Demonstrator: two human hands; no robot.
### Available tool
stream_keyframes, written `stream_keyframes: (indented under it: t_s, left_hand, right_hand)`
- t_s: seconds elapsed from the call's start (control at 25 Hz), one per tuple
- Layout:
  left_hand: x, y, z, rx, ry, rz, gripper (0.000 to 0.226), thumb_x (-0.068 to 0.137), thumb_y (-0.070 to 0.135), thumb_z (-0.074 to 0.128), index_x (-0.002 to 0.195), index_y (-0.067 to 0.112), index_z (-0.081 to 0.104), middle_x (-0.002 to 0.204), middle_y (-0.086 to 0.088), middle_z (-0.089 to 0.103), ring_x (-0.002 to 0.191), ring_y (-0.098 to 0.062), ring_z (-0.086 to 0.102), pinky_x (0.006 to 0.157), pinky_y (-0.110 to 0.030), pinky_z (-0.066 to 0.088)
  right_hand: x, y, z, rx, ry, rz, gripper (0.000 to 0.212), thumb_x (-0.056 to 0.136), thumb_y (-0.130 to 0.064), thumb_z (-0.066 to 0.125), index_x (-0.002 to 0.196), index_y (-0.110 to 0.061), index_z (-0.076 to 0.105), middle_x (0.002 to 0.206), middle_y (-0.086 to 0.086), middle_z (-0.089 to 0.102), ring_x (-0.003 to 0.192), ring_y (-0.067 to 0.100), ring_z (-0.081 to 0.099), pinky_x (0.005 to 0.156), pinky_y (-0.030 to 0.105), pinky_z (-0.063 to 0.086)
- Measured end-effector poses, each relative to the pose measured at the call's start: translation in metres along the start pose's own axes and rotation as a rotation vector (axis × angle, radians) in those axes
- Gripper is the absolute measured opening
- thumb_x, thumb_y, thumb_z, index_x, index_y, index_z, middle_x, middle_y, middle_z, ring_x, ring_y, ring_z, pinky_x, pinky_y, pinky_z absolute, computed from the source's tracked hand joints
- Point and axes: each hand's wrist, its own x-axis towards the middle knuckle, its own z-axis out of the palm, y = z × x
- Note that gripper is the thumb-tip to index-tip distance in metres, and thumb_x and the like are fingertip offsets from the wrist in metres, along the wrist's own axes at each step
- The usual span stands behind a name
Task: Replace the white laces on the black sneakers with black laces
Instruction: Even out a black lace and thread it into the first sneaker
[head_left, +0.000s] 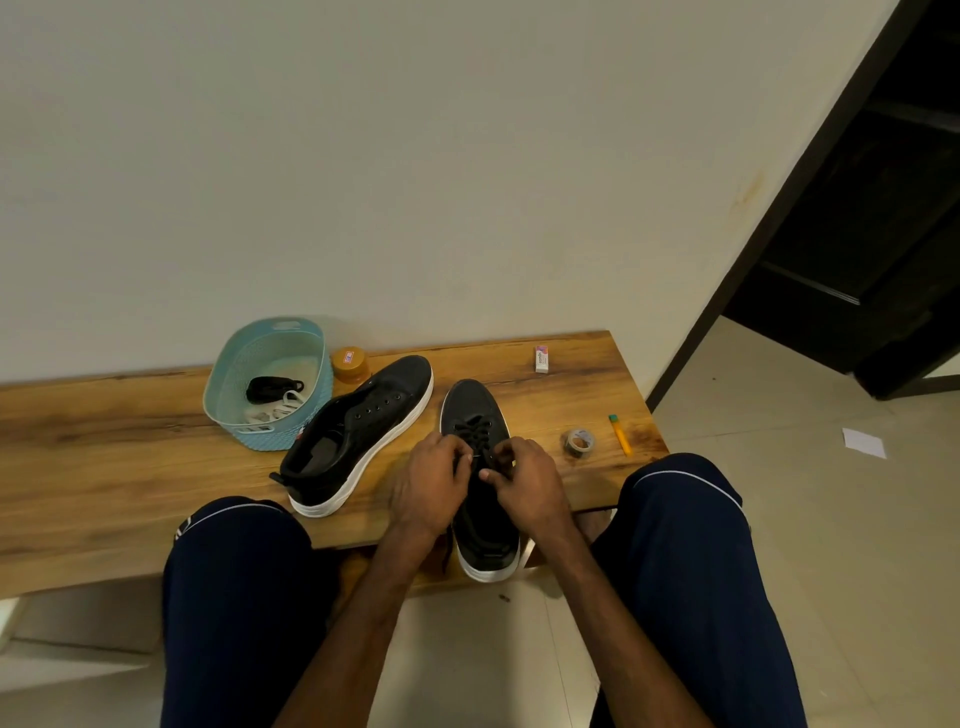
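The near sneaker (485, 535) stands on the wooden counter (104, 441), between the knees, with its toe pointing far. A black lace (478, 434) is already crossed through the far holes. It is held over the middle of the shoe by both hands. The fingers of the left hand (434, 480) are curled in tight on one side of the lace. The thumb and fingers of the right hand (530, 483) are pinched on the other side. The very tips of the lace are too small to be seen.

The lace is judged to be soft, thin and floppy, so it is best held close to its hard tip, where it can be pushed through a hole. The sneaker looks light, with a soft cloth top and a stiff white sole, so it may slide when the lace is pulled. It can be kept in place by the heel or side.

The other sneaker (358, 431) lies to the left with its holes bare. Behind it, a spare black lace (272, 388) and the white laces (280, 408) are kept in a blue basket (275, 441).
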Motion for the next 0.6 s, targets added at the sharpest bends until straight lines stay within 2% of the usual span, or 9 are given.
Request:
stream_keyframes:
  t_s: [0.08,0.24,0.4,0.6]
  left_hand:
    - [0.0,0.001,0.004,-0.001,0.006,0.003,0.013,0.097,0.033,0.055,0.104,0.025,0.063,0.105,0.007,0.057,0.094,-0.008,0.056,0.078,-0.03,0.053]
    - [0.003,0.005,0.007,0.069,0.028,0.043,0.011,0.097,0.034,0.055,0.103,0.026,0.061,0.104,0.008,0.055,0.093,-0.007,0.055,0.074,-0.026,0.052]
    - [0.005,0.009,0.012,0.115,0.02,0.077,0.013,0.098,0.034,0.053,0.104,0.025,0.06,0.106,0.007,0.054,0.093,-0.007,0.053,0.073,-0.024,0.05]
    - [0.006,0.015,0.021,0.192,0.025,0.109,0.018,0.1,0.035,0.049,0.107,0.023,0.06,0.108,0.005,0.055,0.098,-0.01,0.053,0.076,-0.027,0.052]
  right_hand:
    - [-0.002,0.0,0.004,-0.043,0.03,-0.026,0.029,0.09,-0.03,0.071,0.115,-0.017,0.063,0.111,-0.001,0.061,0.101,0.015,0.059,0.085,0.027,0.048]
    - [0.002,0.0,0.005,-0.032,0.064,-0.01,0.019,0.097,-0.022,0.058,0.111,-0.014,0.067,0.109,0.002,0.068,0.1,0.019,0.062,0.085,0.034,0.051]
    - [0.005,0.005,0.005,0.133,0.056,0.07,0.02,0.097,-0.018,0.058,0.11,-0.014,0.071,0.107,0.002,0.073,0.1,0.019,0.066,0.089,0.038,0.054]
    - [0.004,0.007,0.005,0.199,0.061,0.06,0.021,0.097,-0.013,0.057,0.112,-0.009,0.072,0.109,0.007,0.073,0.101,0.021,0.066,0.09,0.036,0.052]
